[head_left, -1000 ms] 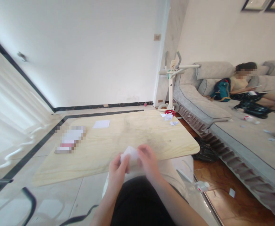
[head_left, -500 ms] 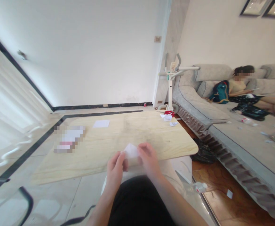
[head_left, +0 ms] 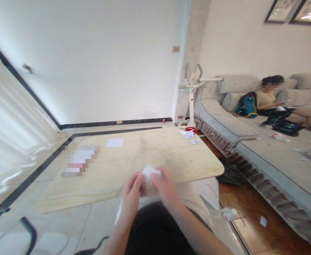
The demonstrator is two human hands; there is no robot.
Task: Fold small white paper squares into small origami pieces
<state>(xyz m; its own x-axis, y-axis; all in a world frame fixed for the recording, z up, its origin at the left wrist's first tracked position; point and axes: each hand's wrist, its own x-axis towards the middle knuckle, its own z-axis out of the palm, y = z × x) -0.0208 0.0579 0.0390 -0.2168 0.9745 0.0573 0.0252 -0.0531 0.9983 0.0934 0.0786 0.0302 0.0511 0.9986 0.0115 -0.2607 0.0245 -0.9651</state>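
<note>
A small folded piece of white paper (head_left: pixel 149 171), peaked at the top, is held between my two hands just above the near edge of the wooden table (head_left: pixel 112 166). My left hand (head_left: pixel 133 186) pinches its left corner between thumb and fingers. On the other side, my right hand (head_left: pixel 165 182) grips the paper, its thumb lying across the front face. The fingers behind the paper are partly hidden.
Flat white paper (head_left: pixel 115 142) and a blurred-out item (head_left: pixel 79 160) lie on the table's left. Several folded papers (head_left: pixel 188 135) sit beside red-handled scissors (head_left: pixel 191 130) at the far right corner. A person (head_left: pixel 268 99) sits on the sofa (head_left: pixel 224 120).
My right thumb has moved onto the front of the paper, and the right hand has come slightly closer to the left. The camera view has shifted a little.
</note>
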